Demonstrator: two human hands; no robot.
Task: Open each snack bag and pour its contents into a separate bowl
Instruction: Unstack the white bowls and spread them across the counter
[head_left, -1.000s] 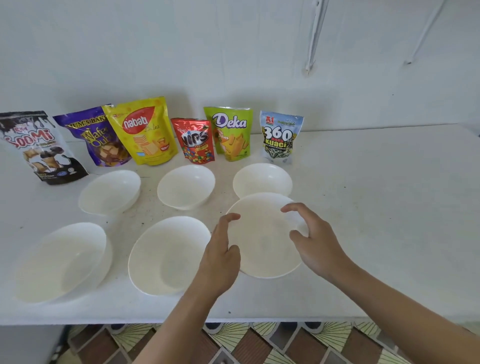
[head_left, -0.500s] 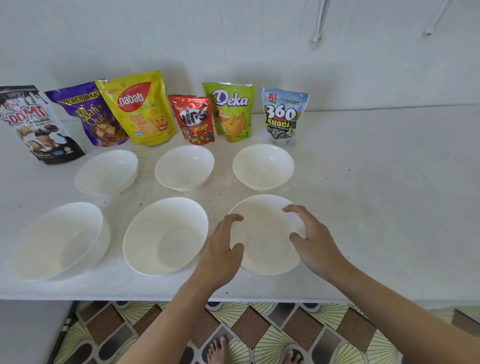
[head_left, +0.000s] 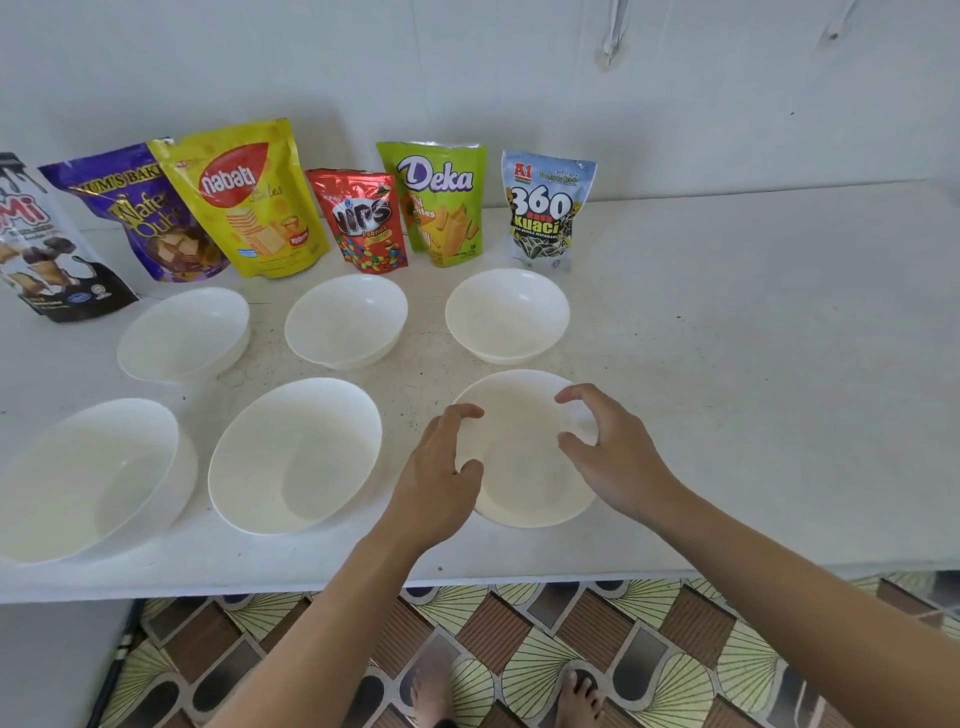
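Bowl-setting step, snack bags (head_left: 431, 202) unopened: left hand (head_left: 441, 467) and right hand (head_left: 615, 452), grips wide and empty, flank the front-right bowl (head_left: 519, 467); next move likely fetching the 360 Kuaci bag (head_left: 545, 213).

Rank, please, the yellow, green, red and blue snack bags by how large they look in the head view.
1. yellow bag
2. green bag
3. red bag and blue bag: these look about alike, so they are not ranked.
All stand in one row.
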